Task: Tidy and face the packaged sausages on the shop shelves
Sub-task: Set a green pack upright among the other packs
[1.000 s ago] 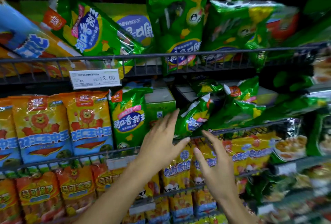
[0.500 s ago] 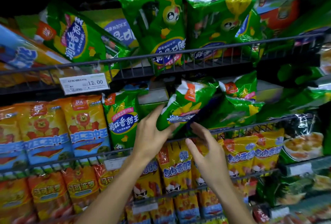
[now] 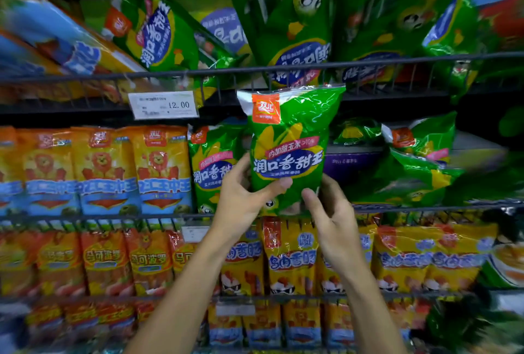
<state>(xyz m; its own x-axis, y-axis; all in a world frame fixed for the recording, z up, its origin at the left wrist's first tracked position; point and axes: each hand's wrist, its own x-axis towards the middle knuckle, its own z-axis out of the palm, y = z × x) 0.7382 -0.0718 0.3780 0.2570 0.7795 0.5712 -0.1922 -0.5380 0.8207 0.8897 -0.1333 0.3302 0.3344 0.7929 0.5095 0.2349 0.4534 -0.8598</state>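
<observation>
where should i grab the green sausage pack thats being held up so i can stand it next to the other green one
Grip the green pack by its lower edge from the front and below, as the left hand and right hand do now. It hangs upright, label facing out, so a low two-sided hold probably keeps it straight going in beside the standing green pack.

Both bare forearms reach up and away from the bottom edge, converging toward the middle. The left hand [image 3: 243, 200] is raised with its thumb laid across the front of a green sausage pack [image 3: 286, 152] and its fingers behind it, gripping the lower left edge. The right hand [image 3: 331, 212] holds the pack's lower right corner, thumb in front, fingers curled behind.
</observation>
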